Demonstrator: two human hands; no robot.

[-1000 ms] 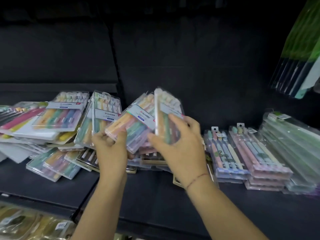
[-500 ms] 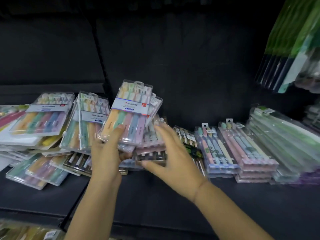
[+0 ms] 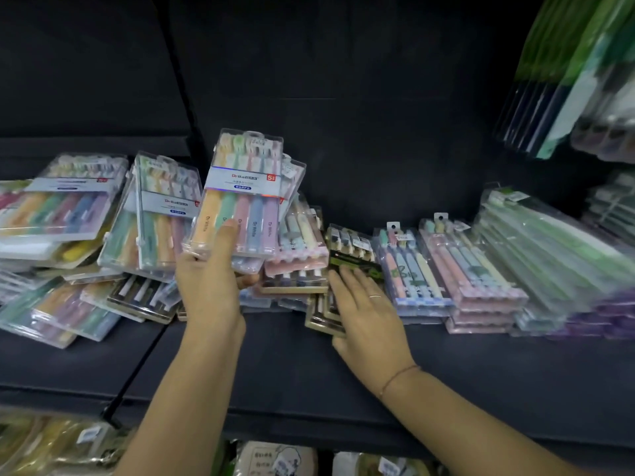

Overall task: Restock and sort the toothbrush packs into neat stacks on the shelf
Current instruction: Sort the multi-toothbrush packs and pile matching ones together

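Head: toothbrush packs (image 3: pixel 240 201) in left grip (image 3: pixel 209 286)

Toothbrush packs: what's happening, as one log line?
left hand: holds pastel packs | right hand: open over dark pack | shelf: piles unsorted

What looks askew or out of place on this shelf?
Left on the shelf, the loose packs lie jumbled, overlapping at mixed angles rather than stacked. One dark green-labelled pack sits tilted among pastel ones, touched by the right hand. The pink stacks beside it look squared. The left hand grips a five-pack.

Pastel toothbrush packs (image 3: pixel 240 201) tilted, upheld.
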